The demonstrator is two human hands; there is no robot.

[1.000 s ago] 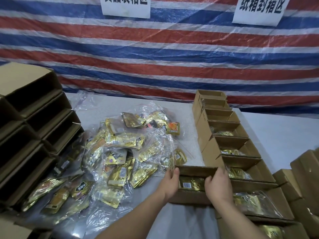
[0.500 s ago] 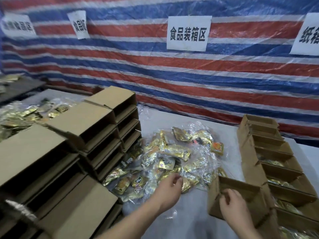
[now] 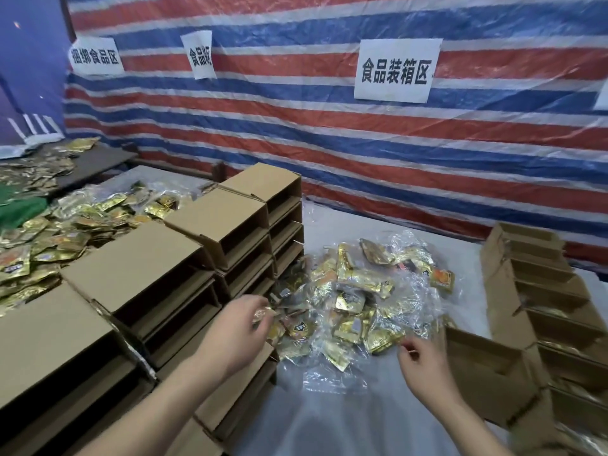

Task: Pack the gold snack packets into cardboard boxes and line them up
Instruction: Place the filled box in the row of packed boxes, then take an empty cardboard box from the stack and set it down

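- Loose heap of gold foil snack packets in crinkled clear plastic bags (image 3: 358, 301), spread over the middle of the white-covered desk (image 3: 332, 419), at 12 o'clock from the gap between the two hands.
- Heap's long axis roughly from 10 to 4 o'clock, near edge just ahead of both hands.
- Left hand (image 3: 237, 327) at the heap's 9 o'clock edge, fingers curled, seemingly pinching a small gold packet (image 3: 263, 313) at the fingertips; grip partly blurred.
- Right hand (image 3: 424, 360) at the heap's 5 o'clock corner, fingers loosely curled, fingertips close to the nearest packet edge; whether anything is pinched, cannot tell.
- Left hand nearer the packets, probably the one to lift first.
- Open brown cardboard box (image 3: 487, 373) at 3 o'clock of the right hand, mouth turned toward the heap, apparently the next to be filled.
- Row of open cardboard boxes (image 3: 539, 284) behind it, running away toward 1 o'clock along the desk's right side, gold showing in some.
- Stack of empty brown cardboard boxes (image 3: 171, 268) at 9 to 11 o'clock, close beside the left hand, crowding that side of the heap.
- Further scatter of gold packets (image 3: 52, 238) beyond the stack at 10 o'clock.
- Likely snag: slippery plastic bags tangled among packets, dragging neighbours along.
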